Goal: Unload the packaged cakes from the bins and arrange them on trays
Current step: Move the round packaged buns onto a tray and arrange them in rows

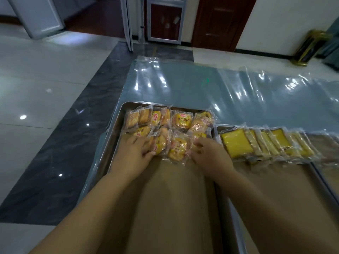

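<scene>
Head view: both hands are down on the left tray (117, 123), working the near row of packaged cakes (181, 119). Left hand (136, 151): fingers (147, 144) pressed together and curled, with the thumb underneath, pinching the left edge of a bun packet (160, 145). Right hand (209, 154): fingers (197, 143) bunched and curled down onto an end packet (200, 135), thumb at its near edge; motion blur hides how firm that grip is. Between the two sets of fingers lies one more packet (178, 150), flat and touching both neighbours. Just beyond the fingers, a second row of the same clear-wrapped round buns runs along the tray's far rim, packets overlapping, some tilted. Nearer than the fingers, the tray shows only brown liner paper (174, 189), with both forearms over it. Right of the right fingers, well apart from them, sits a second tray (218, 128) touching the first; it carries a row of yellow slab cakes (236, 143) in clear wrap, shingled edge over edge toward the right, also on brown paper. Both trays sit on a bench (183, 85) covered in wrinkled clear film. Far beyond the fingers is a dark wooden door (220, 19). Left of the left fingers, off the bench edge, is glossy tiled floor (36, 88) with a dark marble strip.
</scene>
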`<state>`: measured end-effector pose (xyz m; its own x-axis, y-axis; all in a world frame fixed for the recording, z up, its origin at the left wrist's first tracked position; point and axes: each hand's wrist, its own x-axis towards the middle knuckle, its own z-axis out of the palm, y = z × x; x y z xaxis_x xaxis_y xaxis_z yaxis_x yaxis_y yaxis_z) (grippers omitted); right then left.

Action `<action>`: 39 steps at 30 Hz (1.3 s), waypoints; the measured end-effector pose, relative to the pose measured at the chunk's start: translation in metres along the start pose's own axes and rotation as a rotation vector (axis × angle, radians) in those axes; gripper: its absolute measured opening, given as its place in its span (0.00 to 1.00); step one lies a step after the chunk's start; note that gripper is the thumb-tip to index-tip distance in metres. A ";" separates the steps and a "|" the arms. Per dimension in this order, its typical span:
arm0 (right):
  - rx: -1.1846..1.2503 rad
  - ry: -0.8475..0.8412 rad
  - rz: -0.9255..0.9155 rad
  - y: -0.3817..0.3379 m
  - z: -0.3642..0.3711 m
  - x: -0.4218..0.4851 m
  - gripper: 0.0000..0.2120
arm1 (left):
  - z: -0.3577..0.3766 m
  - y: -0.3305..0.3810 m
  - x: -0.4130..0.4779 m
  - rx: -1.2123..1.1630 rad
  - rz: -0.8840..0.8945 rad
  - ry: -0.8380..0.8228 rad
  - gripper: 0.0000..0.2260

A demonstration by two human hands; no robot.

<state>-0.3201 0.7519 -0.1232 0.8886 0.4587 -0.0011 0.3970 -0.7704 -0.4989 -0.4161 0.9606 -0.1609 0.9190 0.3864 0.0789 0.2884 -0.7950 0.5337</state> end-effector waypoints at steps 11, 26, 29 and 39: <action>-0.036 0.008 0.089 0.090 -0.106 -0.116 0.19 | -0.004 0.134 -0.082 0.048 0.277 -0.003 0.16; -0.105 0.057 0.117 0.291 -0.249 -0.286 0.18 | 0.106 0.374 -0.202 -0.032 0.362 -0.107 0.12; -0.116 0.075 0.152 0.323 -0.273 -0.302 0.18 | 0.132 0.408 -0.210 -0.062 0.376 -0.178 0.10; -0.181 0.131 0.159 0.420 -0.358 -0.278 0.18 | 0.184 0.517 -0.146 -0.039 0.500 -0.147 0.13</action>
<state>-0.3177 0.1419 -0.0219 0.9605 0.2738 0.0507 0.2744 -0.9001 -0.3385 -0.3518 0.4069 -0.0516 0.9707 -0.1077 0.2146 -0.2028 -0.8465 0.4923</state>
